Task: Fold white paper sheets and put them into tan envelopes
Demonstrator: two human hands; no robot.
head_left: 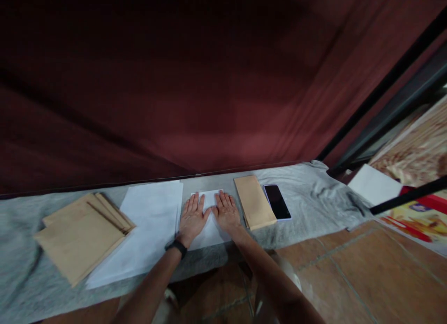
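Note:
Both palms lie flat on a small white sheet of paper [210, 231], which looks folded, on the grey cloth. My left hand [193, 218], with a dark band on its wrist, covers the sheet's left side, fingers stretched out. On its right side rests my right hand [226, 212], fingers also extended and the thumbs close together. A stack of larger white paper [150, 221] lies just left of my left hand. To the right of my right hand is a brown envelope stack [255, 202].
A phone [277, 202] lies beside the envelopes. Several more brown envelopes [82, 235] overlap the white stack at the left. A grey cloth [310, 200] covers the narrow surface. Dark red fabric [209, 105] hangs behind it. Black bars [384, 91] and a printed box [415, 221] stand right.

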